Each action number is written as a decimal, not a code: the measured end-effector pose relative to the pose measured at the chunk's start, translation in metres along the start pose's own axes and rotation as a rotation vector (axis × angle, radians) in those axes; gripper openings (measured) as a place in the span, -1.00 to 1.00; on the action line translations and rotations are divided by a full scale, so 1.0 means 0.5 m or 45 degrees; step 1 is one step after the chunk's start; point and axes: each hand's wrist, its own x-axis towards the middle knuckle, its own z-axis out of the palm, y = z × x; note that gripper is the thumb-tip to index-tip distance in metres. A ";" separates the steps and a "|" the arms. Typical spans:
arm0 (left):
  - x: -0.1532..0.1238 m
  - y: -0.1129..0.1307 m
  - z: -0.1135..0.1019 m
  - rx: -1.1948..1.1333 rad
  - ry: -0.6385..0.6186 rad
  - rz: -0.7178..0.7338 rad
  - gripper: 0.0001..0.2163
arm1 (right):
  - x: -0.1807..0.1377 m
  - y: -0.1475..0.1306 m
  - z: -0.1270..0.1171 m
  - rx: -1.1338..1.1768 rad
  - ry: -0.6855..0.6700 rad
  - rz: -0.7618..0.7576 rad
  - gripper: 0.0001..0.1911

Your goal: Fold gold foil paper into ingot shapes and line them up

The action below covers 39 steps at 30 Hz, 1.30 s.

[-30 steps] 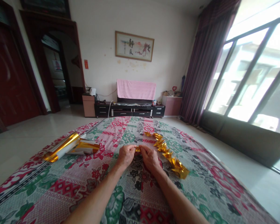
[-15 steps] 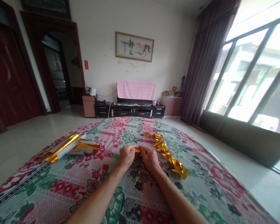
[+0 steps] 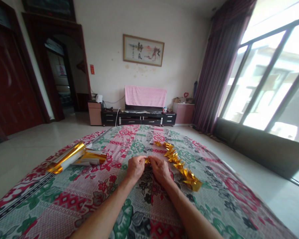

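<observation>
My left hand (image 3: 135, 167) and my right hand (image 3: 160, 169) meet in the middle of a flowered cloth (image 3: 139, 205). Both pinch one small piece of gold foil paper (image 3: 147, 161) between the fingertips, just above the cloth. Most of the piece is hidden by my fingers. A row of several folded gold foil pieces (image 3: 180, 164) lies to the right of my right hand, running away from me.
A stack of flat gold foil sheets (image 3: 76, 157) lies on the cloth at the left. Bare tiled floor surrounds the cloth. A low TV stand (image 3: 139, 118) under a pink towel stands against the far wall. Large windows and a curtain fill the right side.
Both hands stay pinched on the gold foil piece, with only slight finger movement. Nothing else has moved.
</observation>
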 end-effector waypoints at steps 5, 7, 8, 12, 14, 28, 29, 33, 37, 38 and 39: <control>0.001 -0.003 0.001 -0.006 0.007 -0.002 -0.73 | -0.001 -0.004 -0.002 -0.002 -0.009 0.004 -0.68; 0.001 -0.001 0.000 -0.009 0.004 -0.011 -0.73 | -0.001 -0.002 -0.001 -0.017 -0.004 0.003 -0.68; 0.001 0.000 -0.001 -0.010 0.006 -0.014 -0.73 | -0.001 -0.001 0.000 -0.025 0.001 0.005 -0.68; 0.002 0.002 -0.002 -0.001 0.034 -0.019 -0.72 | -0.001 0.006 0.005 -0.035 -0.003 0.004 -0.68; 0.002 0.001 -0.001 0.013 0.049 -0.018 -0.72 | -0.001 0.010 0.007 -0.031 -0.014 -0.007 -0.68; 0.000 0.003 -0.001 0.057 0.066 0.005 -0.73 | -0.002 0.002 0.003 -0.027 0.007 0.009 -0.69; 0.000 0.003 0.000 0.056 0.069 0.003 -0.73 | -0.002 0.002 0.003 -0.027 0.003 0.001 -0.69; 0.000 0.002 0.002 0.033 0.061 -0.017 -0.74 | -0.001 0.006 0.004 -0.033 0.002 0.012 -0.69; 0.002 0.000 0.003 -0.012 0.029 -0.028 -0.76 | 0.002 0.010 0.006 -0.028 0.018 0.026 -0.70; 0.003 -0.002 0.002 -0.021 0.025 -0.033 -0.76 | 0.002 0.011 0.007 -0.027 0.017 0.022 -0.70; 0.003 -0.003 0.002 -0.030 0.022 -0.040 -0.76 | 0.002 0.011 0.007 -0.026 0.013 0.017 -0.71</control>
